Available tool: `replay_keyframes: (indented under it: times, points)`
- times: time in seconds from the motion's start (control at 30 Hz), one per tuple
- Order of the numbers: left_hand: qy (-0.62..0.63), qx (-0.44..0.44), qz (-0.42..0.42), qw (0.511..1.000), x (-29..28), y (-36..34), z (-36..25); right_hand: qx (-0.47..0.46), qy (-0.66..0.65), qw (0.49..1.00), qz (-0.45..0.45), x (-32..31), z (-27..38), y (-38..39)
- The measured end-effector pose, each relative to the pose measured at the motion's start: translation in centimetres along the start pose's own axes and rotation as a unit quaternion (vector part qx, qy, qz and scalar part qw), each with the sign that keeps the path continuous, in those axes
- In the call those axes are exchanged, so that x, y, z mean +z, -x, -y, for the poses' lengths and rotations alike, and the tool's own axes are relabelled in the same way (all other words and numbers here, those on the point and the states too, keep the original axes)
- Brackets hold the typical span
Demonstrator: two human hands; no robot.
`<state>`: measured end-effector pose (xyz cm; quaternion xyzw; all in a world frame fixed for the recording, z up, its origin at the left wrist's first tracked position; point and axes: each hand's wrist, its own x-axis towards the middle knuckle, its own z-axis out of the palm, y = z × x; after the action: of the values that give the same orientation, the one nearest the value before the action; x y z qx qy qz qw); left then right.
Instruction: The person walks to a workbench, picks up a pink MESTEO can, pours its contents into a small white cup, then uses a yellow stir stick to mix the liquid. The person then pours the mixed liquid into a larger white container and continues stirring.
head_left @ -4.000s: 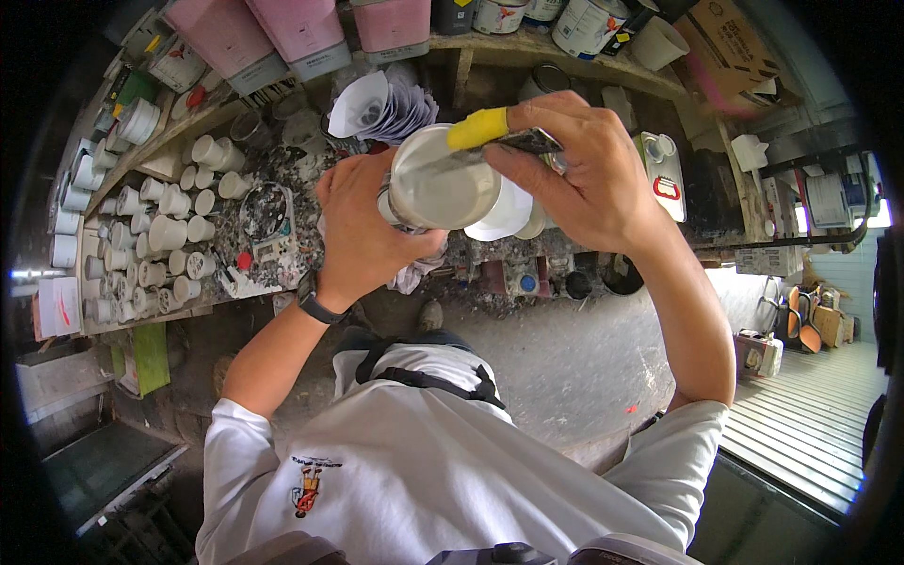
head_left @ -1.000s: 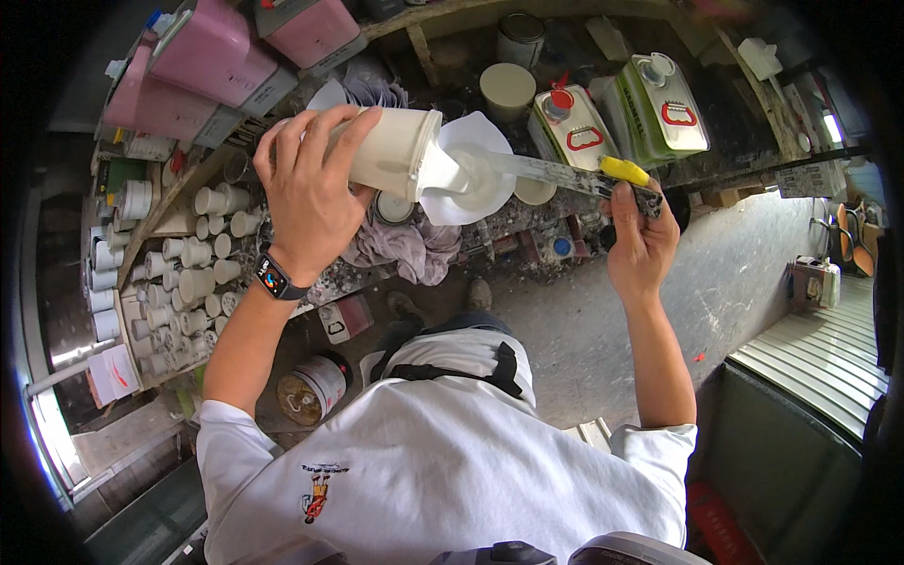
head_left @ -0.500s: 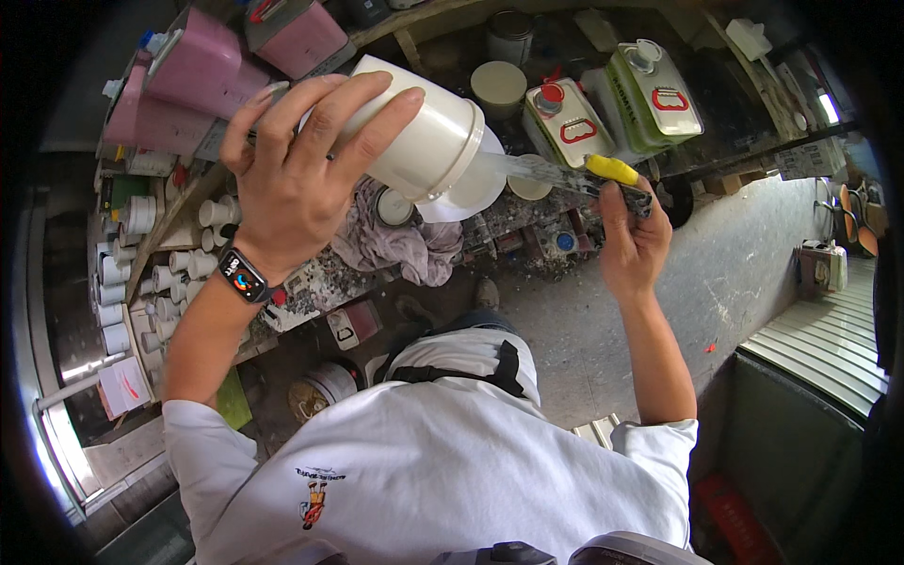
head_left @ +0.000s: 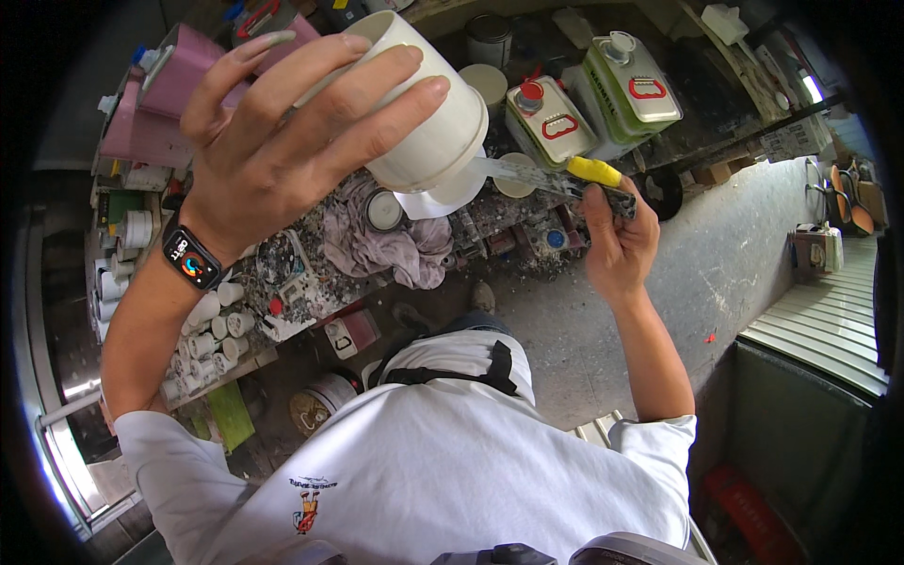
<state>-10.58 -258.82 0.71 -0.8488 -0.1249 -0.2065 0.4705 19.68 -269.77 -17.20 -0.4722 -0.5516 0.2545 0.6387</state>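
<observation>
My left hand [head_left: 254, 141] grips a large white tub [head_left: 438, 127] from its outside, fingers spread over the wall, and holds it tipped in the air above the bench. In my right hand [head_left: 619, 247] is a flat scraper-like tool [head_left: 595, 171] with a yellow and black handle. Its pale, smeared blade points left toward the tub's lower rim; I cannot tell whether the two touch. A white round piece [head_left: 452, 188] shows just below the tub. Under that lies a crumpled, stained cloth [head_left: 391, 247] with a small open can [head_left: 383, 210] at it.
Two metal cans, one red-capped [head_left: 551, 122] and one green and white [head_left: 626, 89], stand at the back right. Pink canisters [head_left: 184, 75] are at the far left. Several white cups [head_left: 212, 334] fill the left side. A paint-spattered bench [head_left: 320, 301] runs below my hands.
The tub and my left hand have come closer and shifted slightly left and up. My right hand with the tool has moved a little left and down.
</observation>
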Motion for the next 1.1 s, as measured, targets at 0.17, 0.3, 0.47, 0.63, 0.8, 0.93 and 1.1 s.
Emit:
replay_keyframes:
  times: [0.17, 0.3, 0.47, 0.63, 0.8, 0.93, 1.1]
  points:
    - [-0.021, 0.039, -0.010, 0.999, -0.3, -0.7, 0.2, -0.005, 0.049, 0.999, 0.019, 0.0, 0.8, 0.1]
    - [-0.038, 0.067, -0.023, 0.997, -0.2, -1.1, 0.2, -0.075, 0.071, 0.994, 0.028, 0.5, 1.7, -0.3]
    - [-0.042, 0.077, -0.009, 0.996, 0.2, -0.8, -0.3, -0.196, 0.156, 0.964, 0.090, 0.8, 3.1, -1.3]
    - [-0.020, 0.066, -0.031, 0.997, 1.9, -0.2, -1.4, -0.215, 0.207, 0.941, 0.159, 1.3, 4.5, -1.4]
    - [0.006, 0.058, -0.011, 0.998, 3.2, 1.2, -2.1, -0.227, 0.235, 0.933, 0.154, 2.2, 5.2, -0.8]
    - [0.030, 0.039, -0.008, 0.999, 4.2, 2.7, -2.6, -0.225, 0.259, 0.928, 0.142, 2.9, 5.7, 0.1]
    - [0.113, -0.019, 0.004, 0.993, 5.7, 4.9, -2.7, -0.220, 0.302, 0.921, 0.109, 4.1, 6.8, 1.3]
